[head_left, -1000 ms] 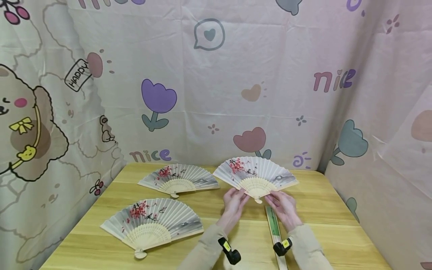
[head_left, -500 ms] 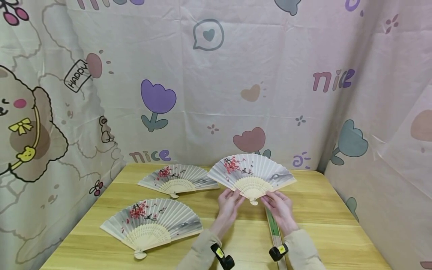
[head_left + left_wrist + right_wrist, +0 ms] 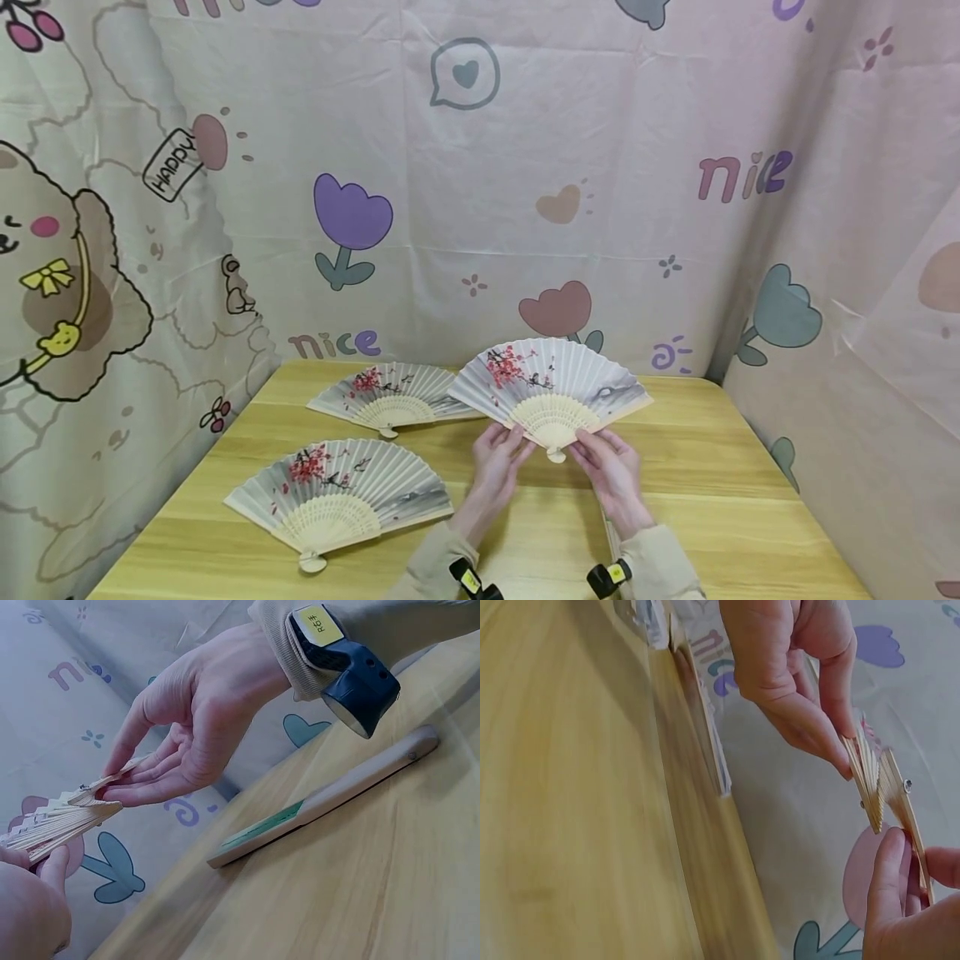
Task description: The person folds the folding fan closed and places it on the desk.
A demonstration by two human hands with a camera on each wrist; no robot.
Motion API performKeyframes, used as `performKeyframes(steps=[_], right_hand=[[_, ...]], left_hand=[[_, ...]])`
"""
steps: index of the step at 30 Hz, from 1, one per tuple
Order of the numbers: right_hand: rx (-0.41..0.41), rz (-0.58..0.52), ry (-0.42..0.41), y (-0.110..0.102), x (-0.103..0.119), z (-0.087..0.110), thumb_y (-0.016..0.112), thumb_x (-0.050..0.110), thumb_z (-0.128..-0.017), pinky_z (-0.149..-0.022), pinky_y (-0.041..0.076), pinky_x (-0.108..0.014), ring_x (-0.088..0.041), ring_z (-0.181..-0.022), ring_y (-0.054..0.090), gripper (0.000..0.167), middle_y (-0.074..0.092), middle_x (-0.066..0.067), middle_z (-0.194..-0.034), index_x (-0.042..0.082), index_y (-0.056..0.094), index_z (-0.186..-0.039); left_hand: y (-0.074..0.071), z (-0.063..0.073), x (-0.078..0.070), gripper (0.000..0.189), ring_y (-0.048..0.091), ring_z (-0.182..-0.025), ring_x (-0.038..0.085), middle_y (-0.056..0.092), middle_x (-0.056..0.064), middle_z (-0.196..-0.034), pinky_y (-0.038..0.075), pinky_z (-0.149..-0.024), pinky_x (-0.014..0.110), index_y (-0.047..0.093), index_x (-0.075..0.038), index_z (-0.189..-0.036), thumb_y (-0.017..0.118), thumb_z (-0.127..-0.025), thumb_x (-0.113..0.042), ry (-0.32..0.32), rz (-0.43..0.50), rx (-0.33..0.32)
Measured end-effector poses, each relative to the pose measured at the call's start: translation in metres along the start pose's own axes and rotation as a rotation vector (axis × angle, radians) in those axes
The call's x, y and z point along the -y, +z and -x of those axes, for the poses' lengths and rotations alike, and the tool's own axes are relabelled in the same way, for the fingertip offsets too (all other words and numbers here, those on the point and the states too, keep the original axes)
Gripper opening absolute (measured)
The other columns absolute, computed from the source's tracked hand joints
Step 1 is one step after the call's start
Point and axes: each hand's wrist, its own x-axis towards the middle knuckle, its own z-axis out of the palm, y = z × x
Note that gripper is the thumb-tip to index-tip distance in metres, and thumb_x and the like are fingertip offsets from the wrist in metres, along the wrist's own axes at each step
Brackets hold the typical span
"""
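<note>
A spread folding fan with red blossoms on pale grey-white leaf is held up above the table between both hands. My left hand pinches its left outer stick, while my right hand pinches the right one. The pivot end points down between them. Edge-on in the right wrist view, the pale ribs show between thumb and fingers of each hand. Below the right hand lies a closed folding fan with a green section, mostly hidden by the right forearm in the head view.
Two more spread fans lie on the wooden table: one at the back left, partly overlapped by the held fan, and one at the front left. A printed cloth hangs behind and along the sides.
Both hands have brought the held fan leftward and slightly nearer; it overlaps the back-left fan more. The right forearm covers more of the closed fan.
</note>
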Motion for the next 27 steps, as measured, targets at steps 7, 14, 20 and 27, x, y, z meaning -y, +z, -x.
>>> performKeyframes(steps=[7,14,20,27], right_hand=[[0.031,-0.011,-0.039,0.008,-0.006,0.01,0.058,-0.011,-0.093,-0.085,0.067,-0.027,-0.011,-0.079,0.074,0.023,0.076,0.001,-0.08,0.01,0.065,-0.094],[0.035,-0.003,-0.034,0.015,-0.01,0.017,0.06,-0.01,-0.093,-0.085,0.066,-0.026,-0.01,-0.079,0.073,0.021,0.076,0.001,-0.081,0.011,0.065,-0.095],[0.049,-0.021,-0.018,0.016,-0.013,0.022,0.06,-0.009,-0.093,-0.086,0.066,-0.024,-0.01,-0.08,0.073,0.02,0.075,0.001,-0.083,0.01,0.065,-0.095],[0.065,-0.017,0.001,0.013,-0.014,0.022,0.06,-0.007,-0.094,-0.085,0.065,-0.022,-0.009,-0.081,0.073,0.02,0.076,0.001,-0.083,0.011,0.067,-0.091]], left_hand=[[-0.004,0.01,-0.011,0.042,0.069,-0.1,0.014,0.062,0.012,-0.114,0.06,-0.102,0.033,0.04,0.016,-0.137,0.054,-0.1,0.001,0.0,-0.005,0.01],[-0.007,0.02,-0.019,0.048,0.069,-0.104,0.015,0.062,0.013,-0.117,0.059,-0.102,0.031,0.037,0.017,-0.14,0.057,-0.099,-0.001,0.022,-0.001,0.036],[-0.014,0.025,-0.025,0.046,0.07,-0.104,0.016,0.064,0.011,-0.115,0.06,-0.101,0.031,0.039,0.016,-0.139,0.056,-0.098,0.002,0.003,0.003,0.054],[-0.021,0.026,-0.029,0.027,0.071,-0.097,0.014,0.066,0.005,-0.103,0.062,-0.096,0.032,0.053,0.006,-0.122,0.06,-0.096,0.004,0.004,0.023,0.117]])
